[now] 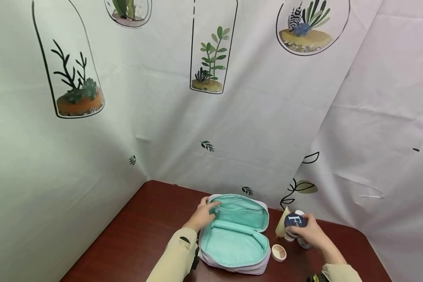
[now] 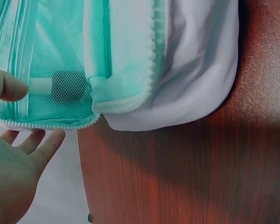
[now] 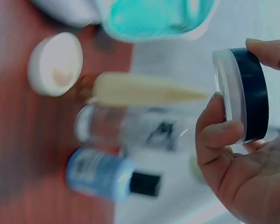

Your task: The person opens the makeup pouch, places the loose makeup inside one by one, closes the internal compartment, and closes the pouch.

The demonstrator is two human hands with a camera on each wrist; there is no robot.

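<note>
One item (image 2: 69,87) is already held inside the bag (image 1: 232,244), which is gripped at its edge by the left hand (image 1: 201,216), while right of it a jar (image 1: 297,221) is grasped by the right hand (image 1: 313,233), and tube (image 1: 282,225), bottles (image 3: 94,171) and compact (image 1: 279,253) are left outside.

It's a draped corner (plant-printed cloth (image 1: 162,117) behind a table (image 1: 141,223)).

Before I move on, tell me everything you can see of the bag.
The bag looks like soft fabric, pale lilac outside and turquoise inside, with a pale toothed zipper along its edges. It lies unzipped on the reddish-brown table, its lid folded open at the back. Inside the lid is a mesh pocket with a small white-and-dark item showing through. The left hand holds the lid's left edge.
</note>
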